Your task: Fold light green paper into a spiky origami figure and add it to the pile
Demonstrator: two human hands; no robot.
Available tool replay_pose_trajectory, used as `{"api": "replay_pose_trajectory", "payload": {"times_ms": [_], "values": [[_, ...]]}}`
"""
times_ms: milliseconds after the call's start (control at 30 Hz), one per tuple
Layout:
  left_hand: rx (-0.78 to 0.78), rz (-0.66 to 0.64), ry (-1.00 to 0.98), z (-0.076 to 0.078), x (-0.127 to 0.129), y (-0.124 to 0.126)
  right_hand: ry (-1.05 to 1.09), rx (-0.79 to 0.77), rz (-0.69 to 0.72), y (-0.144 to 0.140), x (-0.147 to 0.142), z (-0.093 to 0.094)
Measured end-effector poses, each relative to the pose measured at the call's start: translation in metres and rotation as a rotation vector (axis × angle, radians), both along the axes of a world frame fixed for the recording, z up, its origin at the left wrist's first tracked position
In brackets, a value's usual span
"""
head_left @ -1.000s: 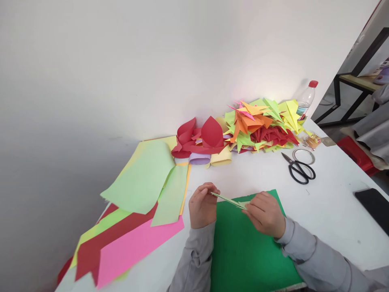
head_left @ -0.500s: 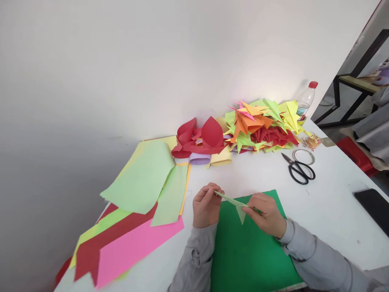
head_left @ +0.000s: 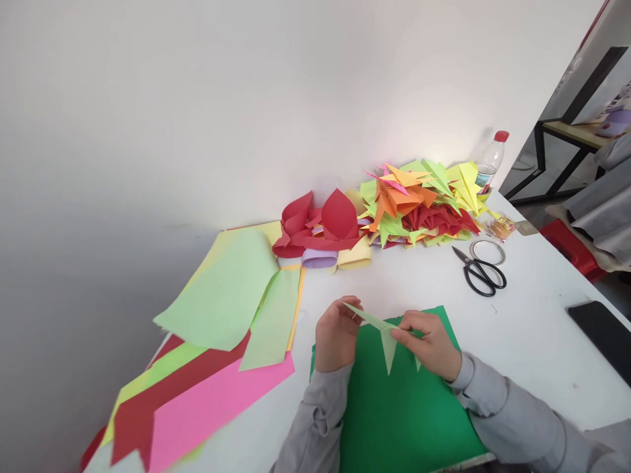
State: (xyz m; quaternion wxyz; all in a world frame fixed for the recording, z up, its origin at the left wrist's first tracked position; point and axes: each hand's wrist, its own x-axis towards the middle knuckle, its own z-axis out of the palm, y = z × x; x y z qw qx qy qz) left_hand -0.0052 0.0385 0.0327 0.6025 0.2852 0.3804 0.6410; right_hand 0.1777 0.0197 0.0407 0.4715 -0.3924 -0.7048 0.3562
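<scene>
Head view: both hands lifted over the green sheet (head_left: 394,420)
Left hand (head_left: 336,335): fingers pinch the paper's (head_left: 382,328) far tip
Right hand (head_left: 428,345): fingers pinch its near end (pale green, folded, points hanging down)
Scissors (head_left: 480,270): well apart, right

Two bare hands, grey sleeves

Left hand (head_left: 336,336) and right hand (head_left: 430,343) emerge from loose, wrinkled grey cuffs, entering from six and four o'clock.

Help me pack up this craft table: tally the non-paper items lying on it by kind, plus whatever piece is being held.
Scissors: 1
Tape ring: 1
Plastic bottle: 1
Dark phone: 1
Folded pale green paper piece, pinched between left hand and right hand: 1
Total: 5
</scene>
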Motion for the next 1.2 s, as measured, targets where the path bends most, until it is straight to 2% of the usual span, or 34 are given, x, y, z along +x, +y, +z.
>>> {"api": "replay_pose_trajectory", "payload": {"times_ms": [133,267,467,567,867,1033,1200], "values": [[0.091,0.033,0.162,-0.001,0.007,-0.003,0.010,-0.069,0.021,0.000,0.000,0.001],[0.123,0.063,0.205,-0.001,0.007,-0.002,0.008,-0.111,0.034,0.001,0.000,0.000],[0.234,-0.201,0.352,-0.003,0.016,-0.008,0.059,-0.159,0.053,0.002,-0.001,-0.003],[0.255,-0.214,0.351,-0.005,0.021,-0.011,0.048,-0.138,0.049,0.002,-0.002,-0.004],[0.261,-0.088,0.278,-0.008,0.022,-0.012,0.024,-0.064,0.023,0.000,-0.001,0.000],[0.265,-0.153,0.277,-0.002,0.025,-0.012,0.024,-0.024,0.027,0.000,-0.001,-0.001],[0.305,-0.198,0.283,-0.005,0.026,-0.013,0.022,-0.060,0.019,0.000,-0.002,-0.003]]}}
